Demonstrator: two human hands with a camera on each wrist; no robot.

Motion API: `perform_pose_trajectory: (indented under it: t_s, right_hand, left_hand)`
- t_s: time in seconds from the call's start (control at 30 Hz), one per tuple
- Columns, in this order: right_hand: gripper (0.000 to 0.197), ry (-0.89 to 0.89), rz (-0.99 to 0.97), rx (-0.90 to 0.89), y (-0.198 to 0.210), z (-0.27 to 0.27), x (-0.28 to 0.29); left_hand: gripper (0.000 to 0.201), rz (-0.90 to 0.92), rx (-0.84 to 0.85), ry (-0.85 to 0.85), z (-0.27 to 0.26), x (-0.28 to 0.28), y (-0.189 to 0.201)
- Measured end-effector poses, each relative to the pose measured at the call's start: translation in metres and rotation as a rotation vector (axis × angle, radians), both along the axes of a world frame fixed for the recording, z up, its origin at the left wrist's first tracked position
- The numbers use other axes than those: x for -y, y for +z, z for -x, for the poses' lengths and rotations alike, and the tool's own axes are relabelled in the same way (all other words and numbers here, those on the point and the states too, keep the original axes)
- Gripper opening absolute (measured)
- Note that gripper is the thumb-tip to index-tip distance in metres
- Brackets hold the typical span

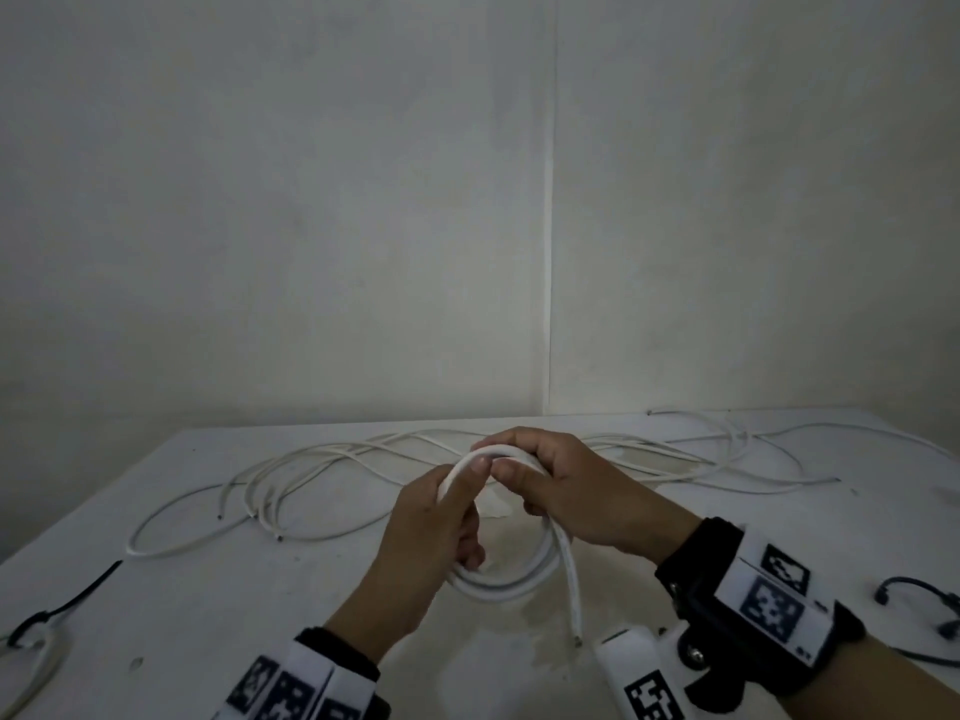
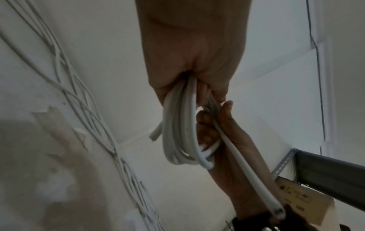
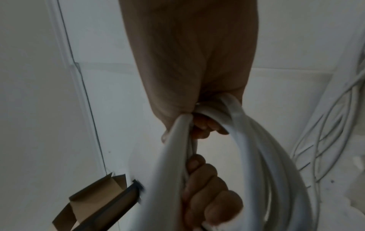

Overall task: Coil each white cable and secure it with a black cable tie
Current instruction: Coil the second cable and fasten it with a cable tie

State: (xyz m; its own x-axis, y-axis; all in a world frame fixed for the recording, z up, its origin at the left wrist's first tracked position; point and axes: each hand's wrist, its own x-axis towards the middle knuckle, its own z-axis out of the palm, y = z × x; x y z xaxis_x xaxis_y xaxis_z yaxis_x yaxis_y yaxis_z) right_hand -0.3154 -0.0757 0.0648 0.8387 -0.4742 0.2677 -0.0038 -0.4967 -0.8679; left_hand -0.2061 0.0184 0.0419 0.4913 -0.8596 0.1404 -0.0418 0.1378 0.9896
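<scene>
Both hands' fingers [image 1: 480, 467] clenched on white cable coil [image 1: 498, 589] | top loops inside fists

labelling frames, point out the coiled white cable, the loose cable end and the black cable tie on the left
coiled white cable [image 1: 498, 589], head view, bottom of loops
loose cable end [image 1: 576, 639], head view, cut tip
black cable tie [image 1: 78, 600], head view, mid strap

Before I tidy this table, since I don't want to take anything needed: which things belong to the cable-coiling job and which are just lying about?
Belongs to the job:
- white cable coil, gripped by left hand and right hand
- loose white cables behind the hands
- black cable tie, near the left edge
- black cable tie on the right

Lying about:
- cardboard box
- metal shelf frame
</scene>
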Motion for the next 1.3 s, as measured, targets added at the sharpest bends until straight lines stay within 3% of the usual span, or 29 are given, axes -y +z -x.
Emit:
perform_pose_trajectory:
  t_s: [0.17,0.33,0.4,0.5,0.57,0.67,0.9,1.13,1.3]
  right_hand:
    - [0.030,-0.038,-0.096,0.151,-0.009,0.000,-0.004]
    - [0.025,-0.157,0.038,0.217,-0.011,-0.008,-0.003]
    - [0.024,-0.151,0.051,0.203,-0.011,-0.008,-0.001]
    - [0.023,-0.069,0.035,0.130,-0.010,-0.004,0.002]
    - [0.024,-0.009,0.027,0.075,-0.006,-0.004,0.002]
    - [0.027,0.030,0.046,0.063,-0.002,-0.004,0.003]
    - [0.027,-0.179,0.089,0.260,-0.018,-0.016,-0.001]
    - [0.029,-0.172,0.239,0.185,-0.016,-0.013,0.002]
    - [0.024,-0.101,0.279,0.121,-0.009,-0.013,-0.001]
  left_hand:
    - [0.038,0.133,-0.275,0.125,-0.001,0.003,0.002]
    - [0.032,0.157,-0.331,-0.034,-0.005,0.002,0.001]
    - [0.037,0.089,-0.310,-0.132,-0.014,-0.001,0.002]
    - [0.059,-0.042,-0.300,-0.241,-0.026,-0.002,0.010]
    - [0.061,-0.081,-0.279,-0.207,-0.024,-0.001,0.016]
    - [0.048,-0.055,-0.210,-0.089,-0.013,0.002,0.018]
    - [0.042,0.073,-0.281,0.045,0.000,0.004,0.017]
    - [0.043,-0.077,-0.009,-0.063,-0.017,-0.004,0.023]
    - [0.048,-0.057,0.097,0.088,-0.008,0.002,0.021]
